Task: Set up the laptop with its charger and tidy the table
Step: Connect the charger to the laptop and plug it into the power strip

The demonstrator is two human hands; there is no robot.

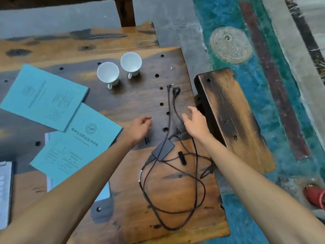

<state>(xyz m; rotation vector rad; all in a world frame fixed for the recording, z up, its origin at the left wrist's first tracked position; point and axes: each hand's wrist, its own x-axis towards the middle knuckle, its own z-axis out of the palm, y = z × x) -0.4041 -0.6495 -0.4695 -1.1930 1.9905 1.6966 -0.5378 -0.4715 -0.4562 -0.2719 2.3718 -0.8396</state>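
Obs. from the head view: I see both hands out over the wooden table (175,199). The left hand (139,128) hovers left of the cables with its fingers loosely curled and holding nothing that I can make out. The right hand (195,120) sits just right of the cables, fingers relaxed and fairly wide, thumb spread; whether it touches the nearer cable I cannot tell.

Charger: the black power brick (163,150) lies on the table between the two forearms. Two leads run from it toward the far edge, side by side: the barrel connector (169,85) and just right of it the mains plug (175,91). The slack of the cable (198,187) lies in loose loops on the near part of the table. A small black strap piece (182,157) rests just right of the brick.

Laptop: only a strip of pale keyboard (5,191) shows at the left frame edge (rest out of view).

Clutter: two white cups (108,74) (131,63) stand upright, near each other, handles toward me. Two teal booklets (45,95) (77,147) overlap, the nearer lying over white papers (103,191). A wooden bench (233,117) stands right of the table.
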